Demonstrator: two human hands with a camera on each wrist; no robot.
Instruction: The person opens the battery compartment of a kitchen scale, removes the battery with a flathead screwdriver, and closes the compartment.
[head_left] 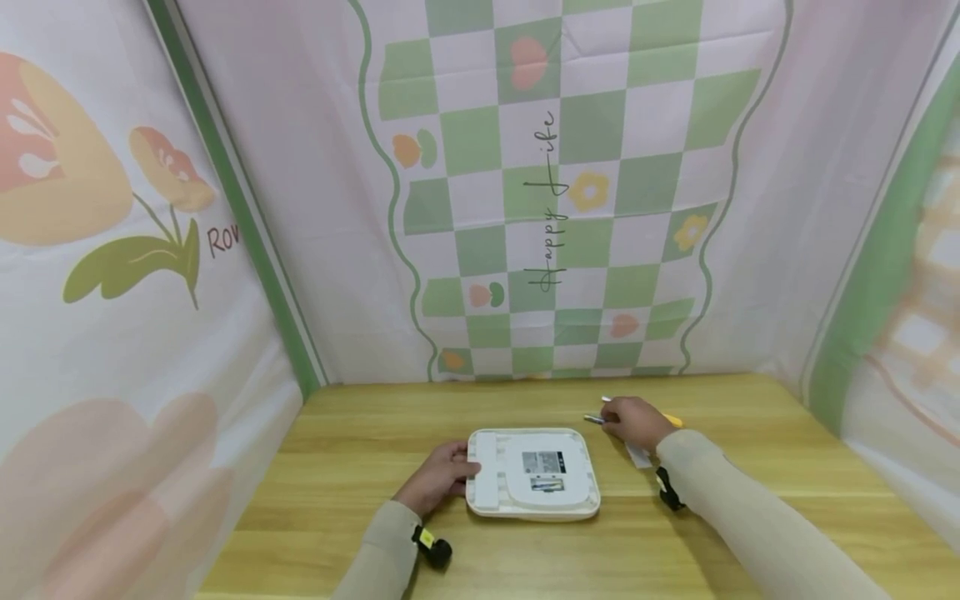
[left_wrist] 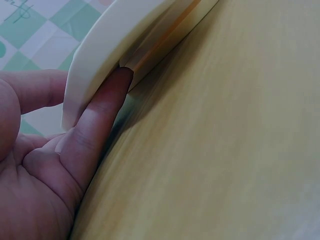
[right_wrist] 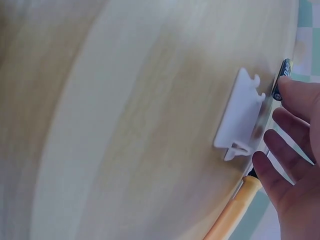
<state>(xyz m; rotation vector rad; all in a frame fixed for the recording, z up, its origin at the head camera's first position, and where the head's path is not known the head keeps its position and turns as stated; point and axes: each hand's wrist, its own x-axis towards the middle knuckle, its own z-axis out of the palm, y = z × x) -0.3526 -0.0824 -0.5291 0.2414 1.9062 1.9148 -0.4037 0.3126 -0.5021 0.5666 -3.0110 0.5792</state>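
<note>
A white rounded-square device (head_left: 491, 492) lies underside up on the table, its battery slot uncovered with a battery (head_left: 547, 484) inside. My left hand (head_left: 438, 481) grips the device's left edge, and in the left wrist view one finger (left_wrist: 102, 105) reaches under the rim. To the right of the device, my right hand (head_left: 636, 422) pinches another small battery (right_wrist: 283, 75) between thumb and fingers, low over the table; the other fingers are spread. Beneath that hand lies a white battery cover (right_wrist: 240, 112) with small clips. A yellow-handled screwdriver (right_wrist: 235, 210) lies beside it, its shaft mostly hidden.
The wooden table (head_left: 360, 425) ends at a hanging cloth (head_left: 525, 250) with green checks at the back. Printed cloth walls (head_left: 90, 350) enclose the left and right sides. Each wrist wears a strapped black camera (head_left: 435, 550).
</note>
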